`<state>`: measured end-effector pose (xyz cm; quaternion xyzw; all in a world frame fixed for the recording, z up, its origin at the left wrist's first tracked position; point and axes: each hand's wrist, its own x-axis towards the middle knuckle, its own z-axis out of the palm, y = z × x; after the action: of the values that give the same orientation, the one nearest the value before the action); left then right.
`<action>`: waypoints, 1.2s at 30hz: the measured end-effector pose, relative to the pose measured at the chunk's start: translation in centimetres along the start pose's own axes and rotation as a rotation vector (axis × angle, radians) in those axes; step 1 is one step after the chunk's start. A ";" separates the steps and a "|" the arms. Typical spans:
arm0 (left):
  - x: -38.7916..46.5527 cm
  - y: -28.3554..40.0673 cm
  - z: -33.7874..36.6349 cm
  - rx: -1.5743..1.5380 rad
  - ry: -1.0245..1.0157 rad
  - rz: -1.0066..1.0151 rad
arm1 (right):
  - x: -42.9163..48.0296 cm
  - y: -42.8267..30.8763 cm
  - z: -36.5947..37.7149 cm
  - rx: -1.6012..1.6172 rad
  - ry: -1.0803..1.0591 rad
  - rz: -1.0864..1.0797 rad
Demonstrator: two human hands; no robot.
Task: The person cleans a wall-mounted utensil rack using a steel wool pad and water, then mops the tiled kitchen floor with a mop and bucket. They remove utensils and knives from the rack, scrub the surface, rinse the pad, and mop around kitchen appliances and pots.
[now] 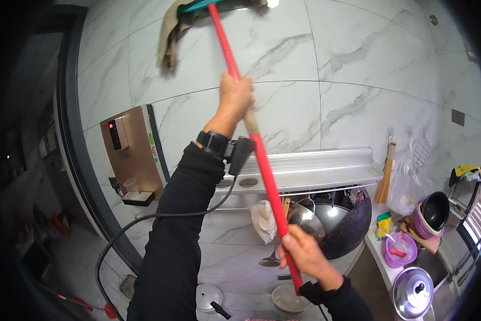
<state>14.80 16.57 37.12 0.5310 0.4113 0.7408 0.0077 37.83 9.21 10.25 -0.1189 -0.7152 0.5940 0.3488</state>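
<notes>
Both hands grip a long red pole (pixel 269 176) that slants up the marbled tile wall. My left hand (pixel 236 94) is closed around its upper part, and a device with a black cable is strapped at that wrist. Lower down, my right hand (pixel 303 252) holds the pole near its bottom end. At the pole's top, a teal head (pixel 197 5) carries a grey-brown cloth (pixel 169 44), which lies over the wall tiles and hangs down at the left. The upper edge of the head is cut off by the picture's rim.
A water dispenser (pixel 134 156) is mounted at left. Below the hands' span runs a metal shelf (pixel 320 172) with woks (pixel 346 230) and a white rag (pixel 263 220) hanging under it. A whisk broom (pixel 385 176), purple basins (pixel 401 261) and a pot lid (pixel 413 293) are at right.
</notes>
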 end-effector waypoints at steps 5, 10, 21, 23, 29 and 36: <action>-8.2 -7.9 1.8 0.044 0.012 0.008 | -5.2 9.7 0.3 -0.394 0.414 0.065; -26.4 -13.4 5.1 -0.241 -0.072 -0.354 | -16.9 16.9 -0.1 -0.199 0.520 0.296; -43.5 -14.0 6.6 -0.262 -0.231 -0.632 | -24.6 20.8 1.1 -0.365 0.605 0.525; -39.5 -14.2 6.7 -0.278 -0.214 -0.574 | -23.7 21.0 0.7 -0.387 0.587 0.503; -20.2 -10.3 5.4 -0.228 -0.149 -0.200 | -15.1 18.3 -4.0 -0.510 0.435 0.249; -10.6 -1.5 4.0 -0.287 -0.084 -0.061 | -1.9 -1.4 -4.0 -0.093 0.170 0.138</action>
<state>21.92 15.20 28.32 0.5422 0.3162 0.7687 0.1231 42.05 10.81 11.06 -0.2338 -0.6998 0.5705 0.3607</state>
